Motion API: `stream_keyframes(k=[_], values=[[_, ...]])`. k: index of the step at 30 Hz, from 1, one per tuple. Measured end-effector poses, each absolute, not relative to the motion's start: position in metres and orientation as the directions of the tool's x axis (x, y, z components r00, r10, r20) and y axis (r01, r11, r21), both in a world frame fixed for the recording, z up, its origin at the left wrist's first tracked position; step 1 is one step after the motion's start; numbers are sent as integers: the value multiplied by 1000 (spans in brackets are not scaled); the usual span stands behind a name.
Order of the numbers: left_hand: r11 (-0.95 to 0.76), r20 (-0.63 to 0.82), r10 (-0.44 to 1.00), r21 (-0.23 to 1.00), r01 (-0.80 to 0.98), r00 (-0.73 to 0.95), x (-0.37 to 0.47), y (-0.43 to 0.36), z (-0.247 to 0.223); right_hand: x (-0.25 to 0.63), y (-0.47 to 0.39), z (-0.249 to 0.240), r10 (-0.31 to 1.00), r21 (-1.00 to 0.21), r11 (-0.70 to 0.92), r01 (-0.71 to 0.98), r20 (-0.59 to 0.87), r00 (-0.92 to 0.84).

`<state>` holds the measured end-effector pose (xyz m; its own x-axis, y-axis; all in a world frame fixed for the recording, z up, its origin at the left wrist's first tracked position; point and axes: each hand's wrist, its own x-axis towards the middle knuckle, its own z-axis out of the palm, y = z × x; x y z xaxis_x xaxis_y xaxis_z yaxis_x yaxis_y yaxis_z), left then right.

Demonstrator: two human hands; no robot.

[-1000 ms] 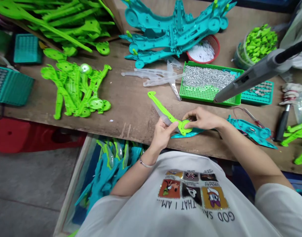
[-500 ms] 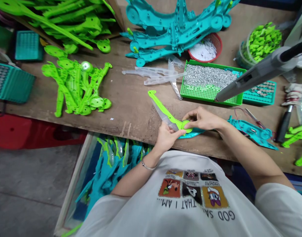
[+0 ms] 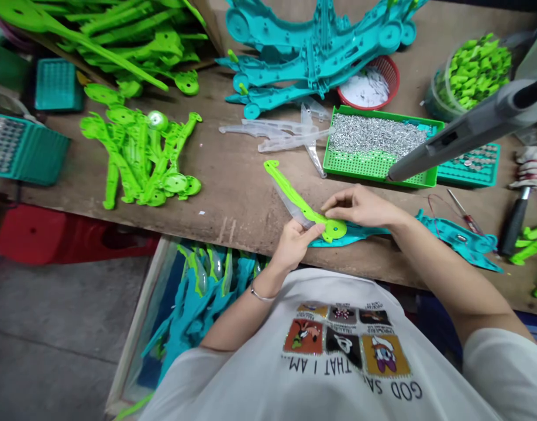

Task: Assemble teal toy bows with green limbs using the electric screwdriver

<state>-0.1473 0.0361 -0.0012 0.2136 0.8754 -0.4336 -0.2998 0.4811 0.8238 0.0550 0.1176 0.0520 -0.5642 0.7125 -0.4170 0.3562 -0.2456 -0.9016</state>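
My left hand [image 3: 293, 242] grips a bright green plastic arm [image 3: 297, 199] by its lower end, thumb on top. A clear plastic blade-shaped piece [image 3: 287, 202] lies along the arm's underside. The arm's round end [image 3: 335, 230], with a small dark centre hole, rests over a turquoise plastic part [image 3: 365, 234] at the table's front edge. Just above the round end, my right hand [image 3: 360, 207] has its thumb and fingertips drawn together in a pinch by the arm's edge. Anything between those fingertips is too small to make out.
A grey power screwdriver [image 3: 453, 137] hangs over a green tray [image 3: 380, 180] of small metal fasteners. Green arms [image 3: 137, 155] are heaped at left. Turquoise frames [image 3: 277, 70] and clear pieces [image 3: 272, 128] lie behind. A hammer [image 3: 514, 222] and small screwdriver [image 3: 465, 213] lie at right.
My right hand has drawn back off the round end, uncovering its face and centre hole. My left hand keeps its grip on the green arm. The view has shifted slightly.
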Motion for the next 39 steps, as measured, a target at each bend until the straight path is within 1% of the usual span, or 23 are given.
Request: stream_keyframes(k=[3, 8, 13, 22, 31, 36, 39], values=[[484, -437, 874, 824, -295, 212, -147, 36, -1, 44, 123, 51, 729, -905, -309, 292, -423, -538], [490, -449, 871, 820, -295, 197, -146, 36, 0, 33, 126, 48, 721, -893, -352, 280, -449, -528], [487, -446, 872, 823, -291, 199, -147, 36, 0, 33, 126, 45, 733, -898, -332, 290, -439, -520], [491, -450, 870, 829, -268, 202, -146, 36, 3, 35, 126, 42, 742, -907, -335, 254, -421, -523], [499, -454, 865, 820, -281, 214, -147, 36, -3, 29, 123, 43, 763, -891, -308, 335, -441, -472], [490, -450, 871, 827, -277, 196, -144, 36, 5, 35, 126, 49, 728, -899, -333, 285, -437, -527], [463, -424, 885, 847, -261, 193, -143, 37, 8, 35, 127, 52, 700, -899, -322, 296, -437, -565]])
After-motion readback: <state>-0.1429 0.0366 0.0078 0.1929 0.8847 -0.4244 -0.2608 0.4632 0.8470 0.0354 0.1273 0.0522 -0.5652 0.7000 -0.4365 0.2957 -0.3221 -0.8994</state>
